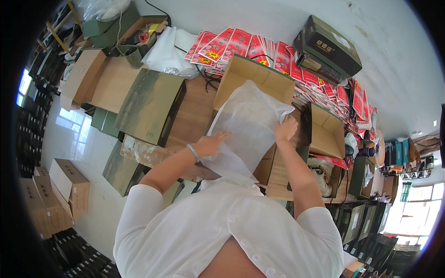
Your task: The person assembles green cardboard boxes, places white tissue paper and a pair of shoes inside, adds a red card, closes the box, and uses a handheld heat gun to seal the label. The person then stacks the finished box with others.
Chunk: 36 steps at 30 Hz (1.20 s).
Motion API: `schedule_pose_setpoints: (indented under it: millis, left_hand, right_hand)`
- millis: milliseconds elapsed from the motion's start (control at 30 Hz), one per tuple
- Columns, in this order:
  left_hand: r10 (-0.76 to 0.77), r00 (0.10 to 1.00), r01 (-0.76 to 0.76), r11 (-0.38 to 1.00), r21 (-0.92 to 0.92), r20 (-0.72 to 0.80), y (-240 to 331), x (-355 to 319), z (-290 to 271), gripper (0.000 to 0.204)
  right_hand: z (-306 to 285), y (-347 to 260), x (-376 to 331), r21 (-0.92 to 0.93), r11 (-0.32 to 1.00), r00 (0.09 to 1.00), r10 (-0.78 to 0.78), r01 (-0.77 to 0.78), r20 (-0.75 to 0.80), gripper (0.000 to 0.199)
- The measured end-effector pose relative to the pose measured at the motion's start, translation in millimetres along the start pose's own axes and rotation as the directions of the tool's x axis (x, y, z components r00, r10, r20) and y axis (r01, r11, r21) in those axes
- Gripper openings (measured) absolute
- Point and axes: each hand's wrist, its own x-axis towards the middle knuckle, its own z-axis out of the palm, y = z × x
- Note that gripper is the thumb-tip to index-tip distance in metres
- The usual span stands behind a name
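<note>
A translucent white plastic bag [252,123] is spread over an open cardboard box [259,76] in front of me; its lower end hangs near my shirt. My right hand [286,129] is closed on the bag's right edge, with the fingers curled into the film. At the bag's left side lies my left hand [212,143], fingers stretched out across the plastic, a bracelet on its wrist. Whatever is inside the box is hidden beneath the bag.
Left of the bag stands a closed green box [150,104]. On the right, an open box [327,132] has its lid raised above cream-coloured shoes [320,178]. Red printed packets [238,44] are piled along the wall. Brown cartons [69,185] stand on the floor.
</note>
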Motion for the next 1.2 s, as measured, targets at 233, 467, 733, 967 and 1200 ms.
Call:
schedule_pose_setpoints:
  millis: [233, 467, 733, 967, 1200]
  left_hand:
    - [0.020, 0.998, -0.036, 0.966, -0.255, -0.064, -4.3, 6.7, -7.1, 0.023]
    - [-0.017, 0.855, -0.196, 0.915, -0.353, -0.518, 14.8, -66.0, -54.7, 0.018]
    - [0.080, 0.870, -0.303, 0.866, -0.399, -0.486, 43.8, -99.1, -19.6, 0.029]
    - [-0.104, 0.896, -0.102, 0.898, -0.428, -0.432, 19.3, -63.1, 30.4, 0.021]
    - [-0.028, 0.924, -0.155, 0.883, -0.442, -0.380, 9.5, -69.3, 35.8, 0.020]
  right_hand:
    - [31.7, -6.2, 0.0, 0.141, 0.973, 0.962, -0.208, 0.185, 0.175, 0.051]
    - [36.4, -33.0, 100.1, -0.018, 0.920, 0.914, -0.387, 0.392, 0.122, 0.011]
    - [-42.2, -111.5, 192.3, 0.043, 0.851, 0.653, -0.368, 0.523, -0.662, 0.011]
    - [-1.7, -87.8, 139.1, -0.361, 0.762, 0.709, -0.640, 0.538, -0.296, 0.053]
    - [11.8, -41.5, 100.2, -0.267, 0.619, 0.656, -0.752, 0.739, 0.071, 0.053]
